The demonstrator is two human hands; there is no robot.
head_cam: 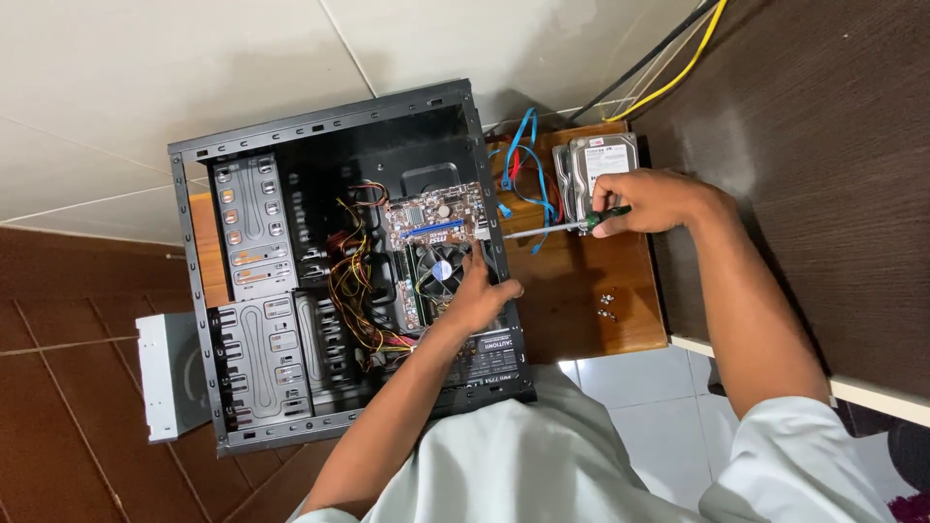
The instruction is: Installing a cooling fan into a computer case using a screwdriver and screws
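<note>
Right hand [651, 201] clenched on green-handled steel screwdriver [557, 228], tip at rear edge of open black metal computer case [339, 271]. Left hand [480, 291] braces green motherboard [433, 221] inside, grip unclear. Judgement: keep shaft square, board steady. Loose screws [606, 305] rest on wooden table [581, 291].

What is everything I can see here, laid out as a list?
computer case: one, black, open, lying on its side on a wooden stand
motherboard: one, brown, inside the case
cooler fan: one, black, on the board
wire bundle: yellow, red, black, inside the case
hard drives: two, silver, on the stand
blue cables: a few, beside the drives
screws: a few, silver, loose on the stand
metal box: one, pale grey, on the floor
screwdriver: one, green handle, tip at the case's rear edge
left hand: on the case edge by the fan
right hand: gripping the screwdriver
</note>
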